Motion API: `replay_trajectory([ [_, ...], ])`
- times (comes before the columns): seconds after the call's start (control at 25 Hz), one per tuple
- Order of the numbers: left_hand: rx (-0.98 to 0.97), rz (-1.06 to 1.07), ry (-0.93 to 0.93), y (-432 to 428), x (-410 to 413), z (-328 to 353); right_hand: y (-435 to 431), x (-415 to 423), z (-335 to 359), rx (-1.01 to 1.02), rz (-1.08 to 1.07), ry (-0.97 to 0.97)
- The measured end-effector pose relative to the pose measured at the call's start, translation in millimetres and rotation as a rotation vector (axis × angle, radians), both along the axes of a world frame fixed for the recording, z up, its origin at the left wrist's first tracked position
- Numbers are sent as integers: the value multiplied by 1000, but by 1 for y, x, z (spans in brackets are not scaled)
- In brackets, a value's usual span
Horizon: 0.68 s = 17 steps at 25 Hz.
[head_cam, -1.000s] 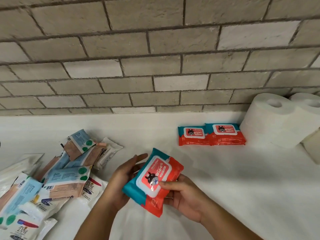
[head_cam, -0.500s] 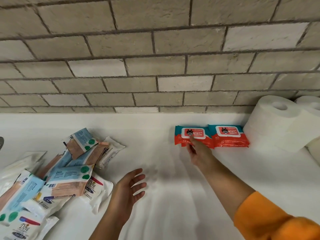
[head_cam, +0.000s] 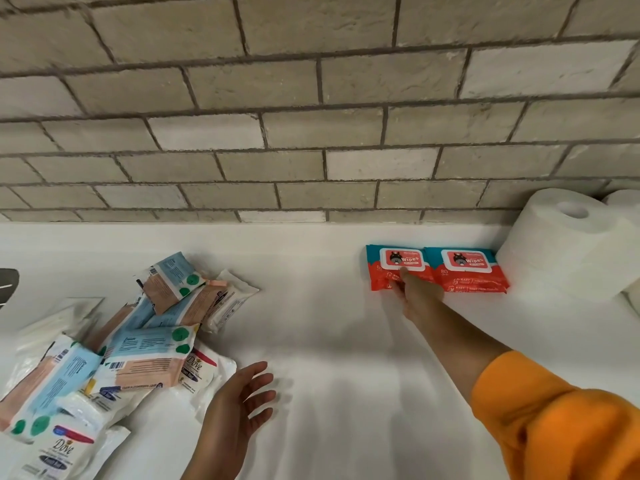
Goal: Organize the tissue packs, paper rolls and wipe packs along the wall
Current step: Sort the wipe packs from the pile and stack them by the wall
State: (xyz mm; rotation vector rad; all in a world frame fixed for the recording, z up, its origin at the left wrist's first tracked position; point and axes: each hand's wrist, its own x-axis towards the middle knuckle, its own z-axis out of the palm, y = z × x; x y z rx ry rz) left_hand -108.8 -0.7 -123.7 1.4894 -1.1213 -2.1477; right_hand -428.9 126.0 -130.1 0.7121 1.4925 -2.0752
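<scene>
Wipe pack [head_cam: 401,258]: our right hand [head_cam: 417,296] has its index finger [head_cam: 404,274] on the label and thumb at the near edge; we can't tell pinch from plain contact. Pack lies flat on the white counter [head_cam: 346,341] close to the brick wall [head_cam: 311,133], touching a second wipe pack [head_cam: 465,268], which butts against the paper rolls [head_cam: 561,244]. Our left hand [head_cam: 239,403] hovers fingers spread, holding nothing, beside the loose tissue packs [head_cam: 138,341]. Right forearm ends in an orange sleeve [head_cam: 554,420].
</scene>
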Motion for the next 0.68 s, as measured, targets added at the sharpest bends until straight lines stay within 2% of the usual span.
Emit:
replay_trajectory([
  [0.12,-35,-29,4,-2,3,7,6,4,-4,-26,52,5],
  [0.36,-143,-107,32,-15,22,7,13,70,1,-10,395,-61],
  [0.68,-164,-175,69,-44,75,13,-11,206,12,225,713,105],
])
